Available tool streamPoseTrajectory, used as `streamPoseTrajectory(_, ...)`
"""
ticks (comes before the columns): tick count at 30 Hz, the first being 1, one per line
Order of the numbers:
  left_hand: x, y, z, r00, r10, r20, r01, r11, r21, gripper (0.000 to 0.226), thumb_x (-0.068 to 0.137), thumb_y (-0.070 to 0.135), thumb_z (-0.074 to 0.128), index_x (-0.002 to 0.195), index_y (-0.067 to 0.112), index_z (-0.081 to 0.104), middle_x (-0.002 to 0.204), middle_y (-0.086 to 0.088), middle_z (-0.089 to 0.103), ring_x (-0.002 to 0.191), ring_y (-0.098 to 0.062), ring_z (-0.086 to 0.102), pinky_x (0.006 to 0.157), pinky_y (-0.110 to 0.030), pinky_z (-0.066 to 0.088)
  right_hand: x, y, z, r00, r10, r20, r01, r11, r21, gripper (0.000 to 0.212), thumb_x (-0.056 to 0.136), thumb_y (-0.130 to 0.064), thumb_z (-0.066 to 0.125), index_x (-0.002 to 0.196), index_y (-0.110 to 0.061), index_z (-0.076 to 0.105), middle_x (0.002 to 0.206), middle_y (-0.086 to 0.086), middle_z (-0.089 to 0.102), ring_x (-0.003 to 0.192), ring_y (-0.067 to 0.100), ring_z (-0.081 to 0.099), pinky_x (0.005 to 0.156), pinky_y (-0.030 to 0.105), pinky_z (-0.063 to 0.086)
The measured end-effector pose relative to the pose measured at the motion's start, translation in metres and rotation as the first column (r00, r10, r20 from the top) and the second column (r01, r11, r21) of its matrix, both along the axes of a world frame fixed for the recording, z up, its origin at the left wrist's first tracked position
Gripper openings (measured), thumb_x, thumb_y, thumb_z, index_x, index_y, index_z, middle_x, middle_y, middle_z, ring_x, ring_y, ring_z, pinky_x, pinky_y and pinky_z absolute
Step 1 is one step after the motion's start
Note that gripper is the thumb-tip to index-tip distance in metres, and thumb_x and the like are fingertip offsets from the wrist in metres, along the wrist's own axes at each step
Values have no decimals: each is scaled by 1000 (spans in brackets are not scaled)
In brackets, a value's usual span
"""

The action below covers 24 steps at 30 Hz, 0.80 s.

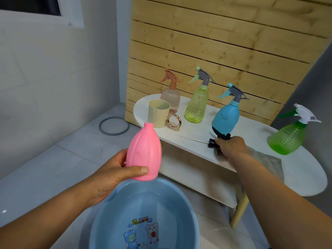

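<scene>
White table point(305, 177), spray bottles point(195, 106), cup point(158, 114), trigger head point(212, 141)

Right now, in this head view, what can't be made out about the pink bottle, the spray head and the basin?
Contents of the pink bottle: head view, opaque wall; the left hand covers its lower side.
Most of the black spray head: head view, wrapped by the right hand.
Near rim of the blue basin: head view, cut off by the bottom edge; its print is too small to read.
</scene>
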<state>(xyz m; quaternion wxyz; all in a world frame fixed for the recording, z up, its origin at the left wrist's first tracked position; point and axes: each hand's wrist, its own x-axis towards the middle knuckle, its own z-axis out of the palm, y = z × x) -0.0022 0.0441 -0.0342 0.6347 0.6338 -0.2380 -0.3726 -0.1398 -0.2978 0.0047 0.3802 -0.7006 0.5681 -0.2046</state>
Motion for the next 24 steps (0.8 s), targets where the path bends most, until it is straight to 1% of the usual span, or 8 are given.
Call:
streamPoseTrajectory(6,-3,1,2,998,26,51,-25,1000,-6,103,40,47,97,133,40,52,124,10,70,108,-5,69,85,-26,59,0,-2,0,992,16,-126,-21,999,-38,37,91,-39,67,85,-4,56,86,14,64,77,29,57,67,35,42)
streamPoseTrajectory(10,-2,3,3,993,28,118,-29,1000,11,105,45,43,95,137,49,45,129,14,64,112,-7,67,85,-27,59,5,2,8,987,13,-162,-50,973,-225,52,94,-42,59,133,-8,52,130,18,56,110,38,58,86,41,48)
streamPoseTrajectory(12,0,2,4,989,31,145,-37,999,36,105,46,43,95,137,49,42,131,14,61,115,-11,65,86,-28,59,17,10,16,995,88,-47,-99,944,-316,48,97,-38,57,139,-14,52,131,15,56,115,35,57,94,41,47)
streamPoseTrajectory(14,1,1,4,986,47,163,-57,997,56,102,52,35,97,135,49,40,132,14,58,116,-11,63,83,-26,58,35,24,23,974,220,60,-186,918,-350,39,99,-34,58,134,-15,59,117,7,63,104,26,59,90,35,46)
streamPoseTrajectory(16,2,-2,3,983,61,171,-73,995,66,97,61,23,98,134,48,39,132,13,57,114,-10,62,80,-24,58,55,40,26,930,338,142,-284,909,-305,34,101,-33,55,130,-17,63,115,2,65,95,23,64,84,34,51)
streamPoseTrajectory(18,5,-4,0,982,71,172,-84,994,67,99,56,29,98,132,49,39,131,13,57,115,-11,62,82,-26,58,74,51,23,889,406,210,-365,907,-210,31,103,-33,53,130,-19,62,114,-1,65,82,19,67,69,30,50)
streamPoseTrajectory(21,6,-4,-2,982,66,179,-80,994,74,108,43,43,94,135,47,38,130,13,57,119,-12,60,85,-26,57,98,61,15,866,455,210,-434,890,-138,30,104,-31,52,127,-16,63,97,-1,65,67,15,65,57,23,41)
streamPoseTrajectory(24,10,-3,-5,981,72,183,-89,992,91,108,48,39,95,138,44,36,131,14,56,121,-12,58,86,-25,57,112,65,8,870,460,178,-443,888,-124,26,102,-27,54,111,-8,70,81,5,65,60,16,62,52,23,39)
